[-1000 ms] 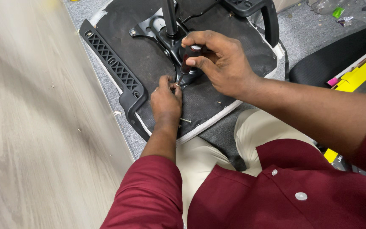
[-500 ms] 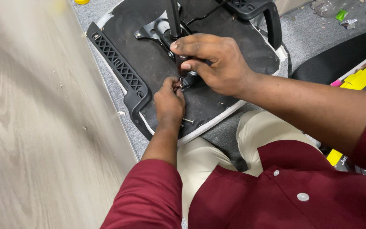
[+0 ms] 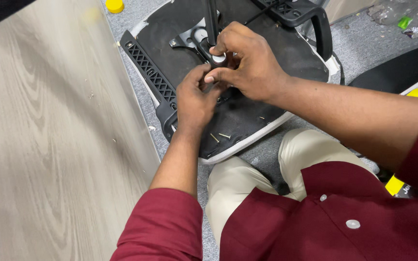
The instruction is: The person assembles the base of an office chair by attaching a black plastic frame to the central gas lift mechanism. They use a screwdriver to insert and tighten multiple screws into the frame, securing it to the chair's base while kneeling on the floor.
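Since the earlier frame, I note both hands have shifted up and together: the left hand (image 3: 194, 104) has risen from the seat fabric to meet the right hand (image 3: 247, 65) at the screwdriver (image 3: 217, 59). I record the right hand closed around the screwdriver's dark handle, its capped end showing between thumb and forefinger. Left fingers are curled at the lower part of the tool; I cannot tell whether they pinch anything. The tool stands over the black mounting plate (image 3: 189, 36) on the overturned chair seat (image 3: 247, 116). Two loose screws (image 3: 219, 137) lie on the seat near the left wrist. A yellow cap (image 3: 114, 6) rests on the grey carpet (image 3: 364, 38).
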